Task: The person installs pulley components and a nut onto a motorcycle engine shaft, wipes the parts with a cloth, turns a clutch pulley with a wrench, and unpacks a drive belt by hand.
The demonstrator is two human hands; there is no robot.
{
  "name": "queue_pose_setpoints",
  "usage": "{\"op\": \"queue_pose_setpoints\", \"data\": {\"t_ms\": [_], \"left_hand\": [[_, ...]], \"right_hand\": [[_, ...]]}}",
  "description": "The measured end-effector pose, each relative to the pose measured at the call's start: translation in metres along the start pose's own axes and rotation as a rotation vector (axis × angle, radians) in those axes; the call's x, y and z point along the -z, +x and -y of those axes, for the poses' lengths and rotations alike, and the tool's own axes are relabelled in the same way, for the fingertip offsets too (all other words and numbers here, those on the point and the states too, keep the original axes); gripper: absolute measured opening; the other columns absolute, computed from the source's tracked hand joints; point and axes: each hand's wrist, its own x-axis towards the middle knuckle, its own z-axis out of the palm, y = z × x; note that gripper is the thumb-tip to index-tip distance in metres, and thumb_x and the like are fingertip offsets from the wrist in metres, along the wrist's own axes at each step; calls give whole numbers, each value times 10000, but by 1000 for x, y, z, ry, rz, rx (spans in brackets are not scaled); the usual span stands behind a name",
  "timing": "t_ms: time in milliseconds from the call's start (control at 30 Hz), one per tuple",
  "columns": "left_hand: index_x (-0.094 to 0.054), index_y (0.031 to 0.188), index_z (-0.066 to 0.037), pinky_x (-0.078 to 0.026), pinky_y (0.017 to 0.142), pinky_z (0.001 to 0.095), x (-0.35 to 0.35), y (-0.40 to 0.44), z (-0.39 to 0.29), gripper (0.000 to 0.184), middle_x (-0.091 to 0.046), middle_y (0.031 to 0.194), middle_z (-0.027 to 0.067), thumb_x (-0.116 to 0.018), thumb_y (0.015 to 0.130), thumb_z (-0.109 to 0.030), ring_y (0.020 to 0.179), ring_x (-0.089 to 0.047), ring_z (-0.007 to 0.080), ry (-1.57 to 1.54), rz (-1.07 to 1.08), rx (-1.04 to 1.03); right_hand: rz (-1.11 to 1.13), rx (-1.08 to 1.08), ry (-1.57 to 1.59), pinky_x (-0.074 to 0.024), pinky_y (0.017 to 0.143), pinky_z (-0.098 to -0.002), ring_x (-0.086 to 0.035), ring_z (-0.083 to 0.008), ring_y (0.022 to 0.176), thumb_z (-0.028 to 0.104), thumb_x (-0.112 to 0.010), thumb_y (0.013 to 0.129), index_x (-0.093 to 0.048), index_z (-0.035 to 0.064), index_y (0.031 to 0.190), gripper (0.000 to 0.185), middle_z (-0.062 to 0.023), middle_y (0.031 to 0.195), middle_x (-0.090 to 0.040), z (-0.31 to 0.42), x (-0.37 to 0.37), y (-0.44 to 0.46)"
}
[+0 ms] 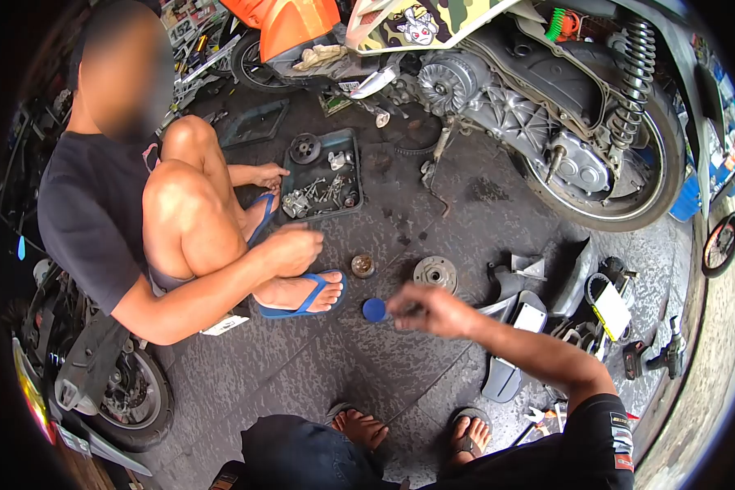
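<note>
Dark clothing [302, 453] at the bottom centre is nearest the camera. Mid-frame, the right hand [433, 311] is blurred, fingers loosely curled; whether it grips anything is unclear. The left hand is out of sight. Just beside the right fingertips is a blue round lid [375, 309], touching or apart I can't say. Above it sit a small open tub [363, 265] and, to the right, a flanged metal hub [435, 275], probably placed for both people to reach. On the left, a co-worker's sandalled foot [306, 292] hems in the lid, with one of their hands [296, 249] above it. Their other hand [269, 175] is at the edge of a parts tray [309, 175], seemingly there to keep loose bolts [328, 191] together. A partly stripped scooter [506, 114] blocks the upper right; loose parts [578, 278] crowd the floor beyond the forearm.
</note>
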Motion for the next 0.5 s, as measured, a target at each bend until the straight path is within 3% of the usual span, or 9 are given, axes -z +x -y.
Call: {"op": "queue_pose_setpoints", "data": {"t_ms": [33, 67, 133, 200, 333, 500], "left_hand": [[-607, 578, -135, -373, 727, 324, 1, 2, 0, 248, -583, 577, 24, -576, 755, -305, 588, -541, 185, 0, 0, -6], [-608, 581, -140, -374, 726, 328, 3, 4, 0, 244, -585, 581, 21, -576, 756, -307, 590, -543, 182, -34, -4, -32], [-610, 584, -145, -375, 726, 331, 4, 3, -1, 240, -587, 585, 19, -576, 756, -308, 591, -544, 180, -72, -4, -51], [-614, 587, -149, -374, 720, 330, 2, 4, 1, 230, -591, 587, 8, -576, 754, -303, 571, -540, 177, -53, -38, -65], [-620, 594, -158, -377, 697, 344, 3, 3, -2, 218, -592, 586, -1, -581, 751, -304, 570, -541, 173, 2, -128, -29], [-625, 621, -165, -394, 636, 380, 2, 1, -3, 201, -594, 612, -6, -582, 769, -293, 581, -532, 181, 31, -111, -20]], "right_hand": [[155, -117, 34, -486, 731, -365, -598, -275, 841, 145, -679, 733, -565, 43, 996, 304, -118, 872, -603, -19, -17, -17], [306, -129, -98, -484, 735, -384, -598, -293, 837, 161, -655, 750, -569, 54, 1010, 294, -123, 883, -609, -37, -35, -35], [634, -277, -148, -477, 742, -414, -599, -308, 855, 199, -639, 760, -575, 86, 1021, 291, -131, 887, -618, -68, -70, -72], [860, -267, -333, -474, 744, -426, -598, -312, 886, 252, -617, 778, -583, 123, 1019, 275, -131, 898, -625, -68, -84, -93], [1002, -339, -379, -465, 721, -444, -591, -332, 879, 343, -545, 829, -577, 144, 1001, 265, -130, 898, -625, -84, -89, -116], [877, -442, -505, -480, 722, -446, -596, -342, 880, 371, -510, 835, -594, 138, 998, 297, -140, 913, -625, -79, -61, -104]]}}
